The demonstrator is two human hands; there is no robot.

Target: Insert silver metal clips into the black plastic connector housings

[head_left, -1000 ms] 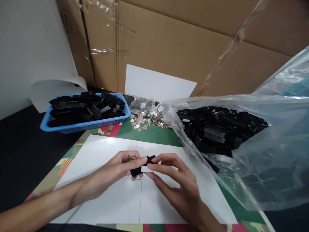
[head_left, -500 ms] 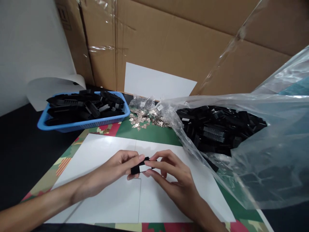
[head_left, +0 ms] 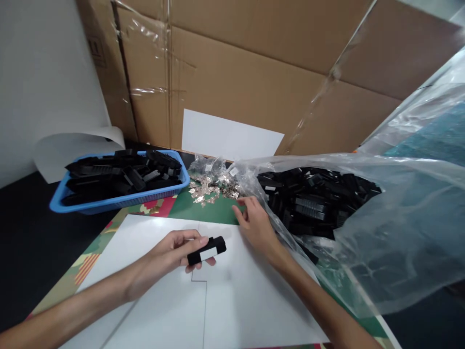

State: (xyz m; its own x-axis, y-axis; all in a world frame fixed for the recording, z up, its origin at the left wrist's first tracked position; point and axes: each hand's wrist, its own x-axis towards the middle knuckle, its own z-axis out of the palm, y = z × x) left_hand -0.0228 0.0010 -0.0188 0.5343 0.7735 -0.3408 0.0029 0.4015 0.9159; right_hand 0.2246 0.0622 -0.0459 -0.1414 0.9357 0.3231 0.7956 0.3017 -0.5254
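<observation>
Clock centred on the black piece (head_left: 220, 245), 12 pointing away from the person.

Left hand (head_left: 176, 249): grips the piece by its 9 o'clock end, thumb on the upper edge, fingers curled beneath. Hold seems chosen to leave the far end free and the labelled side in plain sight. Piece is held up over the white sheets (head_left: 163, 300); their pale surface probably helps dark parts show.

Right hand (head_left: 256, 227): at 2 o'clock, apart from the piece, fingers loosely curled, thumb set a little away. Nothing visible between them. Fingertips just beside the near right edge of the metal bits (head_left: 202, 193), which lie loose at 12 on the green mat (head_left: 221, 213), likely put there to be within reach of either hand.

Basket (head_left: 109, 199) at 10, heaped with black parts. Clear bag (head_left: 374, 257) at 2 to 3, its side spread so that more black parts (head_left: 308, 208) lie exposed; the low wall presumably makes for easy access. Dark counter (head_left: 22, 242) shows at 9.

The piece: matte black, short and oblong, tilted with its 3 o'clock end higher. A small raised step on the upper edge, near the thumb. White label (head_left: 209, 253) on the side facing the person, blank as far as can be told. Finer detail too small to read.
</observation>
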